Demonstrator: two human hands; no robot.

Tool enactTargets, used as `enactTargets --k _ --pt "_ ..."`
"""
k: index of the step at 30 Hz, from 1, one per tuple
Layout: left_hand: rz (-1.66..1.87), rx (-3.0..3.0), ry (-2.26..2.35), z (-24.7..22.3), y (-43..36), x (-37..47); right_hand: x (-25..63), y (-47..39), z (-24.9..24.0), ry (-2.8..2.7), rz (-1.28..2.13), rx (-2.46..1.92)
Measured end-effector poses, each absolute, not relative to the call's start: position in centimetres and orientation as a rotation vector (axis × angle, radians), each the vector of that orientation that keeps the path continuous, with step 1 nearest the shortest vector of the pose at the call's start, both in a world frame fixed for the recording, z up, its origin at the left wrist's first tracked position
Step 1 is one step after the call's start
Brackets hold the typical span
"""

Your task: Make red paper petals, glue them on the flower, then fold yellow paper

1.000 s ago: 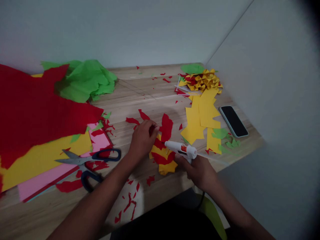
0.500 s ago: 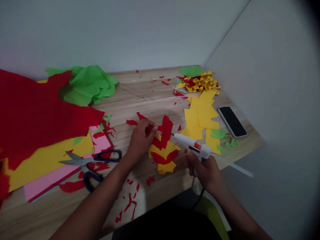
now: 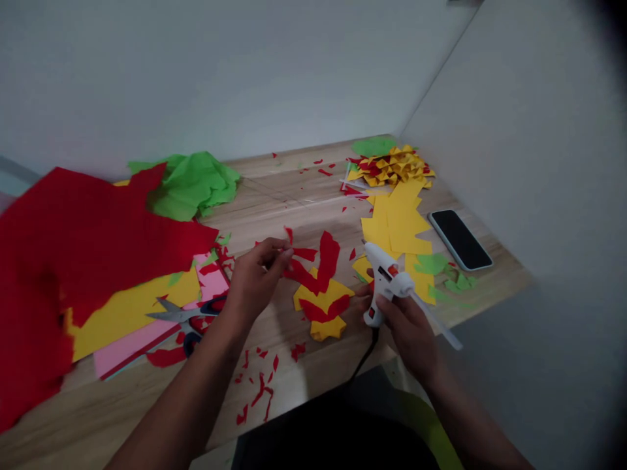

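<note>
Vs half a sec ago: R hand (image 3: 409,326) has drawn the white plastic glue gun (image 3: 385,277) off to the R of the yellow-and-red layered paper figure (image 3: 318,296); nozzle, then right by the figure's upper red paper V (image 3: 324,282), now points up & clear of it. L hand (image 3: 257,277) has also backed off, so more of the V's L arm shows. L grip: thumb & index tips close together just L of the figure; can't tell if they're pinching anything. R grip: wrapped round the gun's handle.

Figure lies on the light wood-grain bench (image 3: 259,215), btwn the hands. Looks: pointed yellow base, upper V w/ long uneven arms, smaller curved red paper V (image 3: 323,309) below, folded yellow paper piece (image 3: 327,328) at the near end.
</note>
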State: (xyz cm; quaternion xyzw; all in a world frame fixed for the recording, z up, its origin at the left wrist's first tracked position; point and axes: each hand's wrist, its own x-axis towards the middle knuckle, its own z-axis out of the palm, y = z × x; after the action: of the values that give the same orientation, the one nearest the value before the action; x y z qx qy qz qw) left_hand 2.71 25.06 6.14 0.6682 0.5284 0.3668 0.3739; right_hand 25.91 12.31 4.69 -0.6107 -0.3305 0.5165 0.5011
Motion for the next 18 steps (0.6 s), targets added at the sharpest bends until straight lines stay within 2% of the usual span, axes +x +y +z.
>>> enactTargets --k 6,12,15,18 --pt "1.310 1.679 1.558 13.3 22.0 -4.1 20.3 11.7 5.4 -0.796 1.638 -1.085" --pt "1.620 1.569 1.777 20.6 17.0 -12.7 4.9 13.2 5.2 -0.822 1.912 -0.814" --pt "1.702 1.516 1.763 22.5 15.0 -15.0 -3.2 11.9 5.1 -1.138 2.011 -0.826" --pt "1.629 1.418 1.815 22.4 13.6 -16.3 -8.7 10.3 4.9 -1.447 1.964 -0.944"
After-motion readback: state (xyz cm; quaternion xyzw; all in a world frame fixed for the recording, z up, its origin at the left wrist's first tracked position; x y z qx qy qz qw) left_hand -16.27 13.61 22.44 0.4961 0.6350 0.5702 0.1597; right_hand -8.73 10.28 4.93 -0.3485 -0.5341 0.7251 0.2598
